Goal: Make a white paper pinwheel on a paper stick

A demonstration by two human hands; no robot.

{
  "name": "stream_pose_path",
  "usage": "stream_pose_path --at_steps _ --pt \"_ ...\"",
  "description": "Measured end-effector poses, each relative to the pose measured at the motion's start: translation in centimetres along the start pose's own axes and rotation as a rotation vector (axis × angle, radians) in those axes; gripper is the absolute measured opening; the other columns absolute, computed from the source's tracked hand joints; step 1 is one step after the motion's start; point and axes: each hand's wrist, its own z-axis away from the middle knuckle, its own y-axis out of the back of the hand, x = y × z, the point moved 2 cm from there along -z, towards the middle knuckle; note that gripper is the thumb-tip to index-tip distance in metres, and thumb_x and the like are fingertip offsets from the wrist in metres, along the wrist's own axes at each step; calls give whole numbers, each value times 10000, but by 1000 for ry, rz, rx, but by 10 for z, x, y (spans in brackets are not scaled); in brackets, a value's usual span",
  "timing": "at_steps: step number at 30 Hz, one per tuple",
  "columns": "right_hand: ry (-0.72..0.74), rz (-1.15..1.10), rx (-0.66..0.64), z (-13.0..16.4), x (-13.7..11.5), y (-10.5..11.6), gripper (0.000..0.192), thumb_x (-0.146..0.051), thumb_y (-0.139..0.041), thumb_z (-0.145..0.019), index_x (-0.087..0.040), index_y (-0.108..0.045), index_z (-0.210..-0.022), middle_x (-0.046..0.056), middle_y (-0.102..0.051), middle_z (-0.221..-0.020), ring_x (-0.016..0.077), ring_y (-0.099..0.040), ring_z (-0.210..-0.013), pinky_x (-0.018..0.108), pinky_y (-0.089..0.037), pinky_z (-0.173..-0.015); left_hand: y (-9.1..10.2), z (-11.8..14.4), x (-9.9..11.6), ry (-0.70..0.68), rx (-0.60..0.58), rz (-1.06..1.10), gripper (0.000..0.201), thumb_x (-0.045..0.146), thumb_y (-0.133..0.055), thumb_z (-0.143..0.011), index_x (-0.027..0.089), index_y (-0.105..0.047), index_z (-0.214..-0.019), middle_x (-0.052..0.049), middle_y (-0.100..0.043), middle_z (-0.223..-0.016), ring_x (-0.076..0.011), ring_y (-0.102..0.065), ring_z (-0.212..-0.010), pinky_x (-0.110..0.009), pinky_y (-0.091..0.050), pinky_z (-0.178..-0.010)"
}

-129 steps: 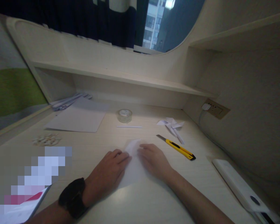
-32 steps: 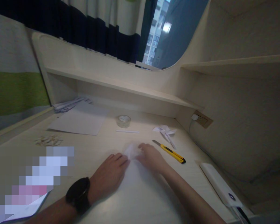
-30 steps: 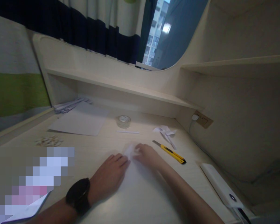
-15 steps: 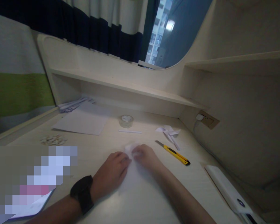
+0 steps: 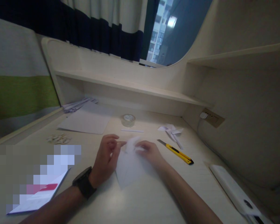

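Observation:
A white sheet of paper (image 5: 128,171) with creases lies on the desk between my hands, its far end folded up and slightly blurred. My right hand (image 5: 150,152) pinches that raised part from the right side, thumb and fingers close together. On the left, my left hand (image 5: 108,154) is lifted off the sheet, its fingers loosely bent and apart. Its index fingertip points at the fold, and whether it touches the paper is unclear. A black watch (image 5: 84,183) is on the left wrist.
Beyond the hands are a tape roll (image 5: 128,120) and a thin white stick (image 5: 132,131). A paper pinwheel (image 5: 171,132) and a yellow utility knife (image 5: 178,152), blade out, lie to the right. Paper sheets (image 5: 86,119), small pale pieces (image 5: 59,138) and a partly blurred tablet-like screen (image 5: 49,186) are left.
My left hand has drawn back to the left and risen off the paper, its fingers loosening. My right hand stays at the fold. More of the sheet shows now.

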Motion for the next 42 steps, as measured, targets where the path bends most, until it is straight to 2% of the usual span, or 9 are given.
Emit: stream_pose_path --at_steps 4,7,10,13,16,19,26,32,42 --pt "1 -118 -32 -1 -2 4 248 -293 -764 -657 -181 -694 -867 60 -704 -938 187 -638 -892 336 -461 -866 6 -15 -11 316 25 282 279 412 -485 -895 218 -418 -1085 -59 -517 -1145 -153 -670 -788 -358 -553 -740" --pt "0 -184 -58 -1 -6 9 281 -323 -796 -628 -184 -704 -854 55 -701 -926 186 -634 -886 339 -453 -872 10 -27 -24 541 -79 241 373 480 -600 -790 172 -516 -982 -83 -582 -1067 -210 -664 -811 -330 -542 -650" --pt "-14 -242 -86 0 -12 13 314 -352 -808 -618 -190 -711 -868 56 -697 -950 192 -631 -908 350 -451 -888 12 -31 -22 583 -293 190 375 489 -642 -745 151 -633 -907 -92 -663 -973 -248 -633 -870 -350 -518 -711" --pt "-45 -304 -105 1 -17 16 345 -360 -813 -615 -187 -709 -894 65 -689 -983 195 -627 -918 344 -464 -867 11 -29 -7 578 -511 377 419 532 -539 -824 149 -684 -910 -91 -697 -950 -257 -618 -914 -397 -485 -829" --pt "-69 -314 -140 1 -22 18 342 -352 -807 -626 -184 -704 -905 67 -682 -996 185 -627 -895 324 -478 -824 10 -25 2 685 -637 702 606 613 -350 -886 122 -685 -998 -127 -698 -974 -277 -611 -958 -422 -469 -859" --pt "-47 -258 -195 -1 -30 20 322 -336 -796 -646 -177 -705 -910 62 -680 -980 173 -625 -880 318 -473 -832 9 -21 -4 723 -719 770 662 621 -279 -895 114 -704 -921 -131 -703 -900 -267 -626 -874 -413 -463 -834" --pt "42 -98 -392 -13 -51 12 283 -331 -785 -659 -180 -712 -887 45 -671 -936 176 -620 -889 323 -470 -849 9 -19 -14 646 -671 686 299 442 -567 -802 169 -680 -843 -71 -697 -863 -217 -613 -759 -340 -468 -707" --pt "125 89 -450 -27 -58 -2 251 -207 -787 -663 -216 -725 -906 21 -659 -951 159 -608 -907 288 -454 -846 9 -23 -8 619 -784 509 447 342 -700 -697 147 -627 -1093 -93 -682 -1065 -254 -631 -919 -376 -465 -817" --pt "165 49 -375 -34 -47 -10 292 -191 -780 -663 -202 -717 -947 26 -655 -935 153 -605 -855 280 -463 -795 7 -22 -37 528 -631 234 434 380 -725 -649 139 -693 -1008 -92 -717 -953 -291 -641 -901 -407 -478 -795"
